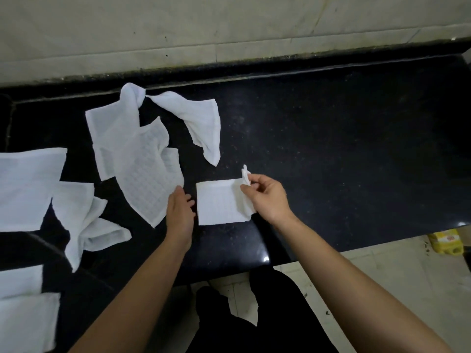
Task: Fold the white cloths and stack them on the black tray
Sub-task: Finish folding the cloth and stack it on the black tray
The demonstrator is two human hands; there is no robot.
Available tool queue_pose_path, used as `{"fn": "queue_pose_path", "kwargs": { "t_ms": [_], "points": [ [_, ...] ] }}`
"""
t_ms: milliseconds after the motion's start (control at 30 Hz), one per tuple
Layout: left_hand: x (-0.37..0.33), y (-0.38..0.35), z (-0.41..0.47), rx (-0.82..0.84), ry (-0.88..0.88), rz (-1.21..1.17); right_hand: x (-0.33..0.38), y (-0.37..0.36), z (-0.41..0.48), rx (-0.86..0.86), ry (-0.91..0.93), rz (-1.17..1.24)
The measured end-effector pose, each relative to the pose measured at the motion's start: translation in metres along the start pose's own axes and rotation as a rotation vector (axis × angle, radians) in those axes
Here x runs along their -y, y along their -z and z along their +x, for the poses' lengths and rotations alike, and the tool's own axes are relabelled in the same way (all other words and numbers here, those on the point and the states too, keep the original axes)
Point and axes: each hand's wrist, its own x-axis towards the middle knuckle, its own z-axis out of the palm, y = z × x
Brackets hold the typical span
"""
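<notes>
Folding spot: a small white cloth (219,203) lies in a neat square on the black worktop (344,149), close to the front edge.
Right hand: the right hand (265,197) pinches the far right corner of the small white cloth between thumb and fingers. That corner stands up a little, and the right side is bunched under the hand. The rest of the cloth lies flat.
Left hand: the left hand (179,212) rests palm down just left of the small white cloth. Its fingers are loose and hold nothing. The fingertips touch the near edge of the big checked cloth (145,171).
Big checked cloth: it lies spread out and a bit crooked, left of the small one, and it lies partly on top of another flat cloth behind it.
Twisted cloth: a twisted cloth (197,118) lies farther back, near the wall (229,26). One end is bunched into a knot shape and the other end hangs down like a sock.
Crumpled cloth: a crumpled cloth (84,220) lies to the left of the left arm.
Left edge: a wide flat cloth (28,184) lies there, partly cut off by the picture.
Low left corner: two more cloths (25,319) lie there, one behind the other.
Floor: a yellow thing (444,243) sits on the light floor (382,276), past the right end of the worktop. I cannot tell what it is.
</notes>
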Motion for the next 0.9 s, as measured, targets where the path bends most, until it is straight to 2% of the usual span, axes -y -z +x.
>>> {"fn": "queue_pose_path", "kwargs": {
  "t_ms": [133,233,333,433,500,600,667,700,800,900],
  "points": [
    [-0.004,0.025,-0.004,0.202,0.059,-0.171,0.002,-0.049,-0.001,0.074,0.099,-0.276],
    [-0.001,0.038,0.0,0.267,0.095,-0.218,0.002,-0.077,-0.003,0.128,0.107,-0.367],
    [0.001,0.045,0.001,0.294,0.095,-0.221,-0.002,-0.094,-0.006,0.232,0.053,-0.378],
    [0.002,0.046,-0.001,0.285,0.053,-0.152,-0.006,-0.086,-0.014,0.201,0.061,-0.318],
    [0.003,0.043,-0.001,0.213,-0.068,0.057,-0.012,-0.07,-0.018,0.1,0.207,-0.416],
    [0.011,0.043,0.005,0.118,-0.555,0.623,-0.025,-0.046,-0.02,-0.05,0.509,-0.694],
    [0.016,0.041,0.016,0.147,-0.872,0.942,-0.03,-0.039,-0.017,-0.036,0.595,-0.883],
    [0.018,0.038,0.022,0.177,-0.97,1.082,-0.032,-0.038,-0.014,0.021,0.583,-0.969],
    [0.027,0.036,0.04,0.24,-1.05,1.458,-0.042,-0.037,0.001,0.172,0.547,-1.26],
    [0.035,0.04,0.051,0.253,-1.002,1.616,-0.049,-0.033,0.013,0.252,0.49,-1.394]
  ]
}}
